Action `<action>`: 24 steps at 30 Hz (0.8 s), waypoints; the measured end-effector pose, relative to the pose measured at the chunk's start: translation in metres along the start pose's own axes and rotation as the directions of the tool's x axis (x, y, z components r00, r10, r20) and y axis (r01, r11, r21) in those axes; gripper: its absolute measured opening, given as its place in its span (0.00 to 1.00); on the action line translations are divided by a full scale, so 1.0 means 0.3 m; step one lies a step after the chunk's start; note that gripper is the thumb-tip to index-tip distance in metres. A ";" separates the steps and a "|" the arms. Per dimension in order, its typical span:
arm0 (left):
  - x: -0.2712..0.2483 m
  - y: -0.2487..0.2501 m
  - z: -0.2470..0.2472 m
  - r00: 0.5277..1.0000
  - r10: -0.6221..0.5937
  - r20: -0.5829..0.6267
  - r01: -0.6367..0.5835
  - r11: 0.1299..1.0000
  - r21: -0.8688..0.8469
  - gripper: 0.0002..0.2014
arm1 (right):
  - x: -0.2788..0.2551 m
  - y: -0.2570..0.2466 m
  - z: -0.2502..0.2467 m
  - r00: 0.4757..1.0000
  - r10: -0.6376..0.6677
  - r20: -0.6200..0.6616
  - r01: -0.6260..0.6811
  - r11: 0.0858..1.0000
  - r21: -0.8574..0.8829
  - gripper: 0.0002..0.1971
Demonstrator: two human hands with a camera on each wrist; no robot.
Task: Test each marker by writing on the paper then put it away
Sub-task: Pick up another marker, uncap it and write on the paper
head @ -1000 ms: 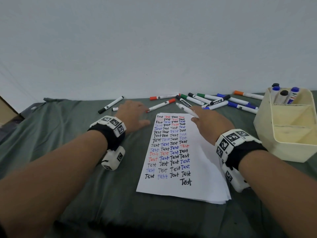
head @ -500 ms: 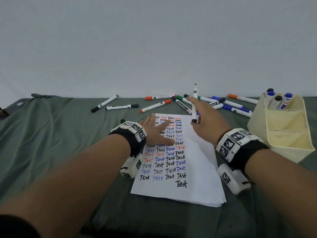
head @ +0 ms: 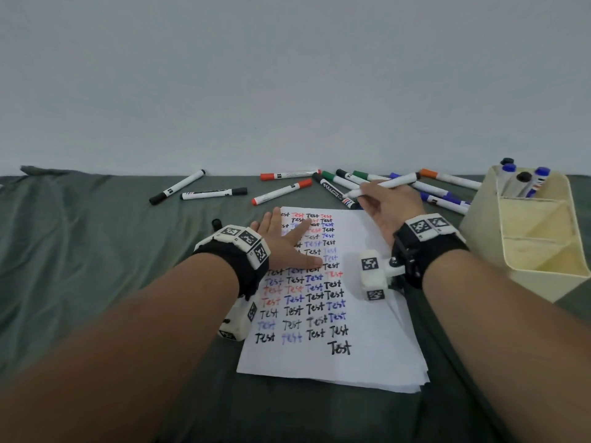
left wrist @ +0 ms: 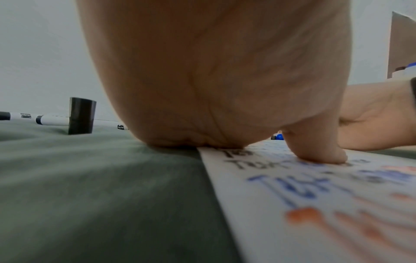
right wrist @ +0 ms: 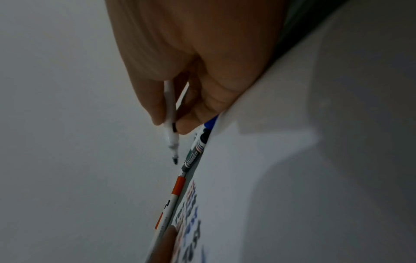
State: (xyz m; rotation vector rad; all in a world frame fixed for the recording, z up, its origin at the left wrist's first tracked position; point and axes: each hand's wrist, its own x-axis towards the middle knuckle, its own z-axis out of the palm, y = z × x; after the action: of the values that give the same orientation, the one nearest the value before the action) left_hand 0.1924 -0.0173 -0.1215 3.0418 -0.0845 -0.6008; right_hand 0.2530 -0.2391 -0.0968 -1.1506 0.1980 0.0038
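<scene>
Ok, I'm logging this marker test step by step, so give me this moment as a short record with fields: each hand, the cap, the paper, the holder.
right hand: grips an uncapped marker above the paper's far edge, tip not on the sheet
left hand: flat on the paper, fingers spread, pressing it down
cap: black, standing upright on the green cloth left of the paper
paper: rows of "Test" in black, blue and red
holder: cream, right of paper, four markers in its far compartment

The paper (head: 367, 314) carries the word "Test" over and over, in black, blue and red.
</scene>
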 end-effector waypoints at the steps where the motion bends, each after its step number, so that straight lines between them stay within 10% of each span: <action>1: -0.002 0.000 -0.001 1.000 -0.001 0.003 0.001 1.000 -0.001 0.60 | 0.003 0.019 -0.004 1.000 -0.008 0.008 0.009 0.996 -0.083 0.05; 8: -0.012 0.003 -0.016 0.999 -0.003 0.044 0.003 1.000 0.006 0.53 | 0.020 0.061 -0.032 0.990 -0.100 0.103 0.136 0.888 -0.439 0.11; 24: -0.032 0.013 -0.034 0.997 -0.011 0.077 0.012 1.000 -0.014 0.52 | 0.011 0.067 -0.031 0.978 -0.186 0.093 0.207 0.835 -0.510 0.07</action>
State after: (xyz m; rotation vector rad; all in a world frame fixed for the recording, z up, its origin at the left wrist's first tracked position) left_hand 0.1872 -0.0204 -0.1082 3.0072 -0.0648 -0.7162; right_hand 0.2528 -0.2397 -0.1191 -1.7091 0.0381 -0.1085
